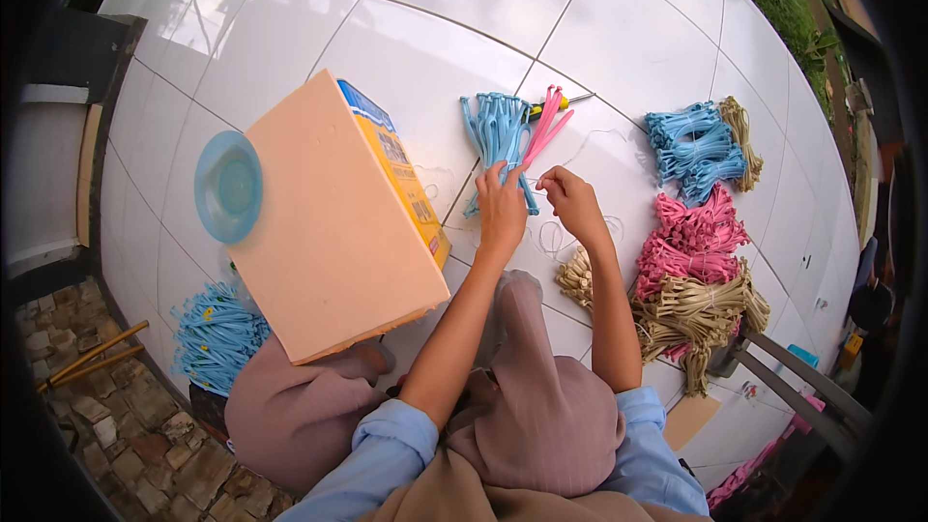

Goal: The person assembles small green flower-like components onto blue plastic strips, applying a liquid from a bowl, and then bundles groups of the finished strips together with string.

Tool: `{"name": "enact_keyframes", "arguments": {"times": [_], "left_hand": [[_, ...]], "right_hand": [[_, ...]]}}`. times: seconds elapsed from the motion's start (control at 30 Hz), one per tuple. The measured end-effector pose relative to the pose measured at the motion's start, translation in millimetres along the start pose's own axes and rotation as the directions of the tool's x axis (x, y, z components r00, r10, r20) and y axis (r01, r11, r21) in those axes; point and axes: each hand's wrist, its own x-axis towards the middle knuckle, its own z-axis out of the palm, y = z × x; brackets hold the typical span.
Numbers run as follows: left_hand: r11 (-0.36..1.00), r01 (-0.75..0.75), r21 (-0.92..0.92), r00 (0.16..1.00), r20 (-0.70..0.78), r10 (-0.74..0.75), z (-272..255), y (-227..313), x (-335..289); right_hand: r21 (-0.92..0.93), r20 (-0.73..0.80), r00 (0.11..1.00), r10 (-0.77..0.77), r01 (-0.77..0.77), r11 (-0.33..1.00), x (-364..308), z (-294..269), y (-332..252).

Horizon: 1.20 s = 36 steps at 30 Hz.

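A loose bunch of light blue rubbery straps (499, 129) with knobbed ends lies on the tiled floor ahead of me. My left hand (503, 211) is over its lower part, fingers closed at the lower end of a few pink straps (547, 128) that slant up beside the blue ones. Just to the right, my right hand (572, 201) is raised with its fingers curled in a pinch; whatever is between them is too small to make out. Behind the straps lies a screwdriver (549, 110) with a yellow and black handle, partly covered by the pink straps.
A peach board (333, 222) rests on a yellow and blue box (394, 159) at left, with a blue bowl (230, 187) at its edge. Blue straps (220, 333) are heaped below. Blue (691, 145), pink (691, 242) and beige bundles (696, 314) lie at right. Thin string (553, 235) loops nearby.
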Motion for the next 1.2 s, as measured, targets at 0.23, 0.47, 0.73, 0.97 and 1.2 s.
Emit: {"name": "enact_keyframes", "arguments": {"times": [0.23,0.47,0.73,0.97,1.2], "left_hand": [[0.987,0.105,-0.118,0.984,-0.134,-0.121,3,-19,1],[0.826,0.265,-0.496,0.945,-0.034,-0.324,-12,-19,0],[0.898,0.137,-0.418,0.931,-0.254,-0.261,-34,24,21],[0.911,0.115,-0.397,0.955,-0.208,-0.211,-44,6,9],[0.979,0.043,-0.198,0.996,-0.070,-0.058,3,-24,-4]], "right_hand": [[0.678,-0.398,0.916,-0.055,0.334,0.655,-27,-72,-42],[0.395,-0.840,0.540,-0.041,0.663,0.637,-43,-131,-27],[-0.561,-0.795,0.603,-0.069,-0.686,0.463,-16,-143,101],[-0.417,-0.737,0.585,-0.340,0.004,0.909,-5,-32,55],[-0.195,-0.370,0.912,-0.179,0.112,0.974,21,86,70]]}}
